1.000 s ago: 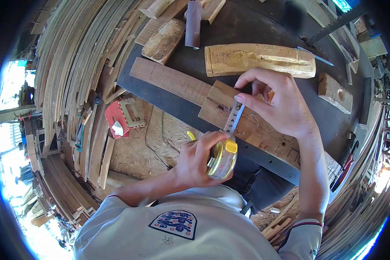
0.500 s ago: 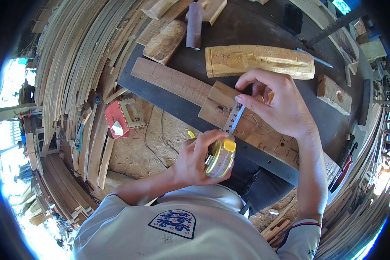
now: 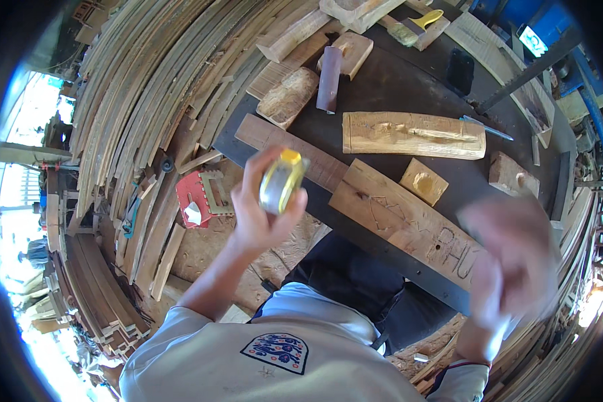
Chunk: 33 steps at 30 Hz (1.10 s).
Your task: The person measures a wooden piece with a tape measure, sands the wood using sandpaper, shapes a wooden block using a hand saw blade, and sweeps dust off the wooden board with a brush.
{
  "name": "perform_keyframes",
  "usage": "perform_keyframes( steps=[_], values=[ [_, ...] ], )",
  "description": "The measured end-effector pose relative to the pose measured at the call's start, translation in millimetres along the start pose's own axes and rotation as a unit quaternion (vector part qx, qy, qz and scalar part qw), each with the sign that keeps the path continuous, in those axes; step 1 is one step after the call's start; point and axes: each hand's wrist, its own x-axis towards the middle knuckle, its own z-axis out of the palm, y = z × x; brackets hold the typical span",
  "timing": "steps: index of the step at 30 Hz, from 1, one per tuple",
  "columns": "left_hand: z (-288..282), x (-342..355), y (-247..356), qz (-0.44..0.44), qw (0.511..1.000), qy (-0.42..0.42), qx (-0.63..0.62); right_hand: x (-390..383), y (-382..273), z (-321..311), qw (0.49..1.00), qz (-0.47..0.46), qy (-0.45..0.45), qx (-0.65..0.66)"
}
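Note:
My left hand [image 3: 251, 204] is closed around a yellow and clear tape measure [image 3: 279, 184], lifted above the near edge of the dark worktable. No drawn-out blade shows on it. Smeared by motion, my right hand [image 3: 516, 258] hovers over the right end of a flat wooden board [image 3: 398, 218]; its fingers cannot be made out. Pencil lines, dark marks and a small hole show on that board. A longer reddish plank [image 3: 291, 151] runs out from its left end. Just behind the board lies a small square wood block [image 3: 424, 181] with a round hollow.
A carved yellowish wood piece [image 3: 415, 135] and a blue pen-like tool [image 3: 489, 128] lie farther back. A brown cylinder [image 3: 327, 79], a yellow-handled brush [image 3: 419, 27] and a dark phone-like slab [image 3: 460, 71] also rest on the table [image 3: 375, 80]. A red stool [image 3: 194, 199] stands left, near stacked planks [image 3: 147, 80].
The tape blade, drawn out between both hands over the board before, is back in its case. My left hand has moved left and up with it; my right hand has swung right and down.

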Motion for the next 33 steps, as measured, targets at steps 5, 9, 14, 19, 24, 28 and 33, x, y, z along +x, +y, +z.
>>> perform_keyframes(
  steps=[5, 9, 14, 19, 24, 28, 33],
  values=[
    [0, 36, -6, -0.041, 0.995, -0.026, 0.084, -38, -73, -58, 0.997, -0.072, -0.009, 0.000],
    [7, 66, -12, 0.106, 0.979, 0.032, 0.171, -53, -88, -76, 0.999, -0.045, 0.019, -0.024],
    [4, 109, -22, 0.096, 0.973, 0.014, 0.208, -78, -98, -94, 0.998, -0.033, 0.050, -0.035],
    [18, 146, -19, 0.128, 0.967, -0.013, 0.220, -101, -109, -115, 0.995, -0.042, 0.075, -0.053],
    [32, 204, -24, 0.219, 0.951, 0.046, 0.213, -100, -116, -112, 0.997, 0.009, 0.070, -0.025],
    [37, 258, -28, 0.155, 0.972, 0.074, 0.162, -96, -114, -100, 0.992, 0.054, 0.090, -0.067],
    [58, 323, -40, 0.161, 0.965, 0.031, 0.203, -87, -113, -88, 0.983, 0.106, 0.105, -0.111]
  ],
)
